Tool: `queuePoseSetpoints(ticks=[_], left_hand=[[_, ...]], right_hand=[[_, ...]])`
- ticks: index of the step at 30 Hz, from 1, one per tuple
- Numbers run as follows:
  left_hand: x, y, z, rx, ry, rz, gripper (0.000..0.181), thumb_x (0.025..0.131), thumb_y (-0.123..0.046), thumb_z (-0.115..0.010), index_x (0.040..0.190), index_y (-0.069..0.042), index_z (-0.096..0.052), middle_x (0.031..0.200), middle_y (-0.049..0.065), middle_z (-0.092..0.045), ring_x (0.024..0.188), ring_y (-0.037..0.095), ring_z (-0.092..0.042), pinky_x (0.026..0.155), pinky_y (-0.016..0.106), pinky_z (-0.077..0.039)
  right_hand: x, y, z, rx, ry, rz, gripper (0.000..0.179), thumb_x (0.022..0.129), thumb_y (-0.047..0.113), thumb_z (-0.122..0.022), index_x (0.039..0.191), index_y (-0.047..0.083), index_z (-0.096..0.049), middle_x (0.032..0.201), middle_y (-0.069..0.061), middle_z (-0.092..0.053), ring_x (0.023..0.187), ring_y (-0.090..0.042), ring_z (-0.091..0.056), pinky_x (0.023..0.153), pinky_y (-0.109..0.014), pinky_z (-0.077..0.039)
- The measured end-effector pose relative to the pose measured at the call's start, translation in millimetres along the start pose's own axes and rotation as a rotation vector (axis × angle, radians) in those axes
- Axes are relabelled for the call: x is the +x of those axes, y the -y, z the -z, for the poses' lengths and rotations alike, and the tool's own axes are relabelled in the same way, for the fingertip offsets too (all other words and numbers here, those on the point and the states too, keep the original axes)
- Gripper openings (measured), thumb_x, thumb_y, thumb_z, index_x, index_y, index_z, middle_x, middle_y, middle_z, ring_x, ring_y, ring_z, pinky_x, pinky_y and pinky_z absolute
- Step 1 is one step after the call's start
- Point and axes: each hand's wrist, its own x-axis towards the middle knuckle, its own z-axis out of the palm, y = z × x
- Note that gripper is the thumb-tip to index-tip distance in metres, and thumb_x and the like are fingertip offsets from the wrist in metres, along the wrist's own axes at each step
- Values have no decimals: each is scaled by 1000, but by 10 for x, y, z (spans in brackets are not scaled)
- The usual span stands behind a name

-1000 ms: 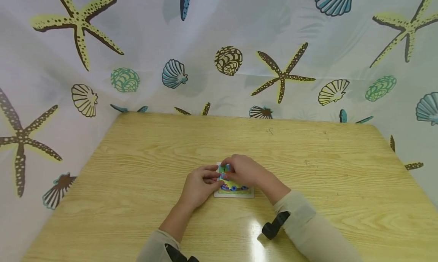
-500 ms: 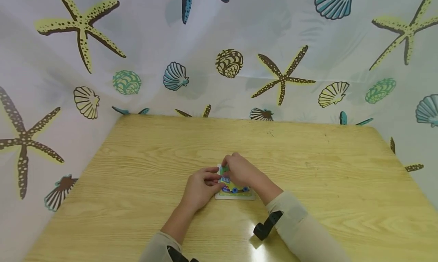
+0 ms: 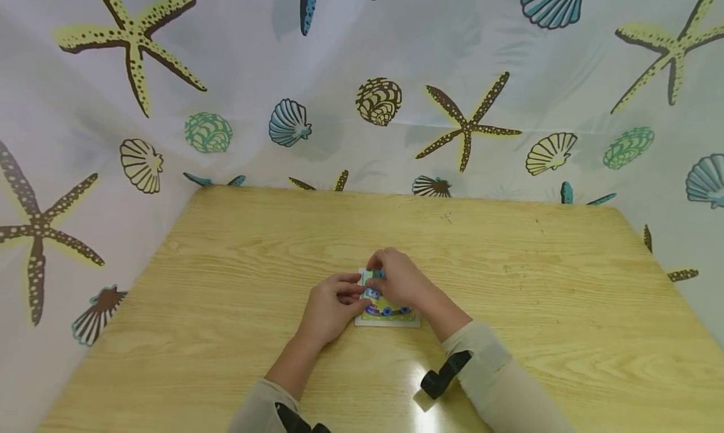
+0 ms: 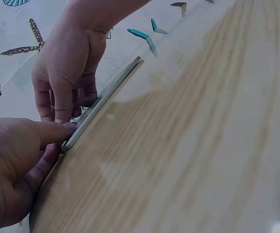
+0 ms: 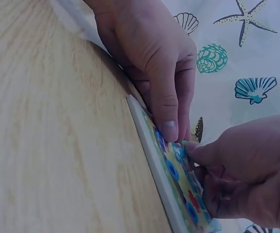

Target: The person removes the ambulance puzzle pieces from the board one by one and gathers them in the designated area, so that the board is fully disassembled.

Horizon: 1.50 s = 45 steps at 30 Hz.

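A small square picture puzzle (image 3: 387, 318) with a white border lies flat on the table in the head view. Its picture has a yellow vehicle with blue wheels. My left hand (image 3: 330, 310) holds the puzzle's left side, thumb on the picture by the lower corner, fingers along the edge. From the right, my right hand (image 3: 398, 279) bends over the upper left part, thumb and fingers pinching a small puzzle piece. In the right wrist view a greenish edge of that piece (image 5: 185, 143) shows at the thumb tip; the rest is hidden. Low in the left wrist view, the left thumb (image 4: 57, 132) meets the board's corner.
The wood-grain table (image 3: 537, 282) stretches out around the puzzle on all sides. A white cloth (image 3: 339, 56) printed with starfish and shells hangs behind it and at both sides. Black wrist cameras (image 3: 444, 375) are strapped over the beige sleeves.
My right hand has shifted slightly up and left over the puzzle, its forearm drawing left too. More of the vehicle shows beneath it. The left hand stays in place.
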Motion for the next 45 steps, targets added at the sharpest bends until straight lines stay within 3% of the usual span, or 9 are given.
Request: queuePoseSetpoints(ticks=[5,12,16,22,30,36,45], left_hand=[[11,-32,27,22,-9,9,20,81,-7,-82,99,1,-78,127,9,-67,89,16,-71,75,20,-59],[8,-49,26,37,-11,15,19,81,-7,-82,98,0,-78,128,9,-66,89,16,-70,75,20,-59],[12,-41,-13,30,-7,20,18,81,-8,-83,97,-1,-78,127,8,-67,88,15,-70,74,20,-59],[28,-22,-30,37,-6,22,19,81,-10,-83,98,-3,-79,128,8,-66,87,13,-69,75,19,-59],[27,-18,-28,43,-13,44,19,81,-12,-84,97,-5,-79,128,6,-66,86,11,-68,75,18,-58],[27,-30,-38,49,-19,49,19,81,-12,-84,97,-5,-79,128,5,-66,85,11,-68,74,18,-58],[24,-29,-50,51,-17,62,19,81,-12,-84,98,-6,-79,128,4,-66,86,11,-67,75,19,-58]], right_hand=[[-26,-63,-17,147,-88,-20,10,95,16,-69,104,13,-67,99,-2,-62,80,-15,-59,69,-28,-51],[-95,-164,-39,240,-109,-21,21,95,19,-69,116,17,-71,99,-4,-62,84,-17,-58,68,-28,-51],[-154,-238,23,329,-85,-49,19,95,18,-70,114,16,-73,103,-6,-63,90,-18,-65,68,-28,-56],[-180,-332,166,440,-85,-109,17,95,16,-69,110,10,-69,102,-8,-62,87,-18,-66,72,-28,-57],[-200,-483,277,460,-83,-187,17,94,15,-71,108,7,-66,97,-8,-58,83,-18,-63,72,-25,-56],[-242,-575,376,589,-54,-224,19,94,5,-67,111,-2,-62,95,-11,-52,82,-18,-69,76,-29,-62],[-327,-721,553,557,-71,-298,19,95,4,-65,112,-4,-61,91,-10,-55,82,-18,-69,76,-29,-62]])
